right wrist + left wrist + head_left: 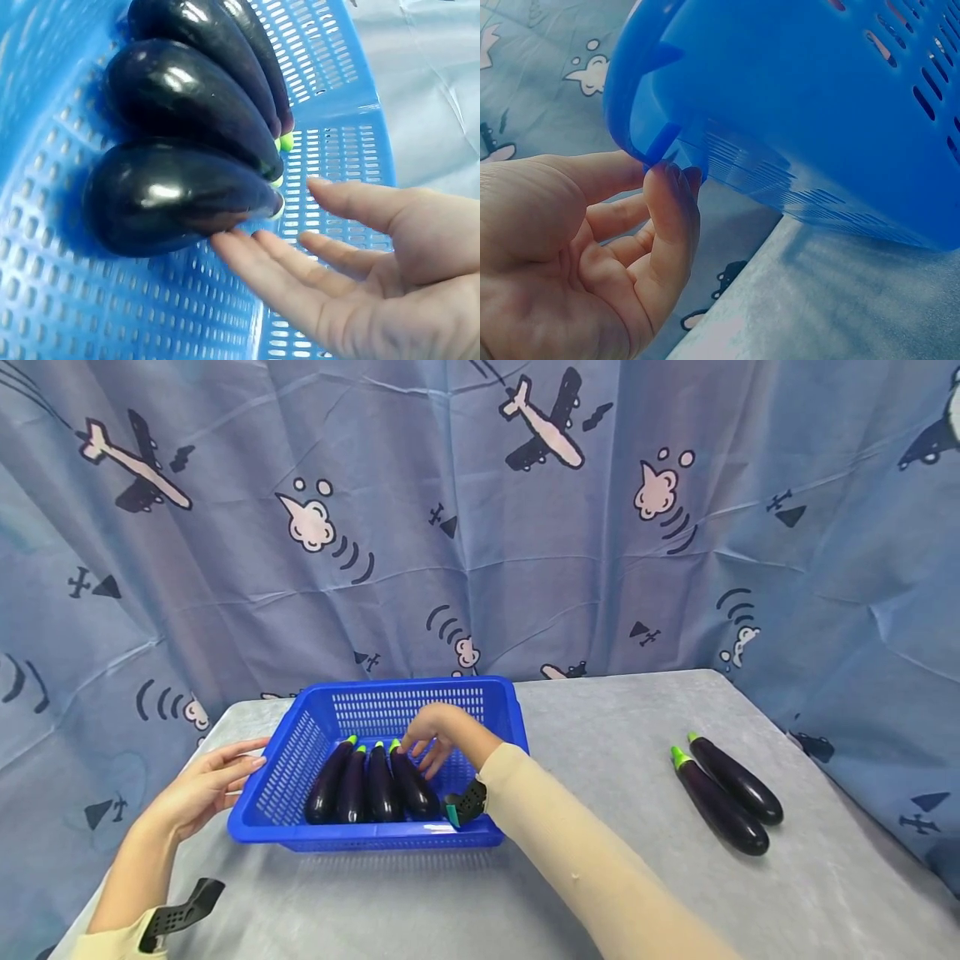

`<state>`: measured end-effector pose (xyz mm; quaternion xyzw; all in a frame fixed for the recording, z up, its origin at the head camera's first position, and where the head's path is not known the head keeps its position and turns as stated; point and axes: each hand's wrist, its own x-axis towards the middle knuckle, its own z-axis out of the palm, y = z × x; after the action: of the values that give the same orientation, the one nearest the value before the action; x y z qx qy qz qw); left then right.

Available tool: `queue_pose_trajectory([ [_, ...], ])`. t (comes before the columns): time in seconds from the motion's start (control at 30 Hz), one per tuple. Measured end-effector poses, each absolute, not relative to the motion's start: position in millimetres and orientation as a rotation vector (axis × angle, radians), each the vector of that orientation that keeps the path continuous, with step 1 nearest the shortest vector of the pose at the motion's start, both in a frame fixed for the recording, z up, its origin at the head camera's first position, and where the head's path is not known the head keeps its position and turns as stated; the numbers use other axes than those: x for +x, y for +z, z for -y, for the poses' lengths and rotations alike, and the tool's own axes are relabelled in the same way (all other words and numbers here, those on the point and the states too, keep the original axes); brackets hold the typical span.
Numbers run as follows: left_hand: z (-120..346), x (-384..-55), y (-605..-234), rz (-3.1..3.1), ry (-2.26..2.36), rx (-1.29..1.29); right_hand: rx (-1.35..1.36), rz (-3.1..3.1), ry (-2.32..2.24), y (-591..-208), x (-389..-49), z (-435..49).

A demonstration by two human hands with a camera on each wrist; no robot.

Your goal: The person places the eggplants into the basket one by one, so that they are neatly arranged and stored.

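A blue plastic basket (pixel 390 833) holds several dark purple eggplants (pixel 385 789) side by side, green stem ends toward its far wall. My left hand (pixel 206 785) is at the basket's left side; in the left wrist view its thumb and fingertips pinch the rim (pixel 622 97). My right hand (pixel 435 739) reaches inside, beside the rightmost eggplant (pixel 412 785). Seen from the right wrist, fairly straight fingers (pixel 262 277) meet the underside of the nearest eggplant (pixel 172 199), and the thumb stands apart from it. That eggplant rests on the basket floor.
Two more eggplants, a nearer one (pixel 720 806) and a farther one (pixel 738 777), lie together on the grey table (pixel 600 735) to the right. Behind the table hangs a blue curtain (pixel 405 527) printed with airplanes. The basket's raised rim surrounds my right hand.
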<state>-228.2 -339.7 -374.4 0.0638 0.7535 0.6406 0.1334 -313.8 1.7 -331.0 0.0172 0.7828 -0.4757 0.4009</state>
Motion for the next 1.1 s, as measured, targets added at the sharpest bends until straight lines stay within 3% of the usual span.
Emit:
queue_pose_trajectory([
  [1.1, 336.9, -226.3, -373.8, -2.269, 1.778, 0.113, -0.073, -1.901, -1.385, -298.2, -308.9, -19.7],
])
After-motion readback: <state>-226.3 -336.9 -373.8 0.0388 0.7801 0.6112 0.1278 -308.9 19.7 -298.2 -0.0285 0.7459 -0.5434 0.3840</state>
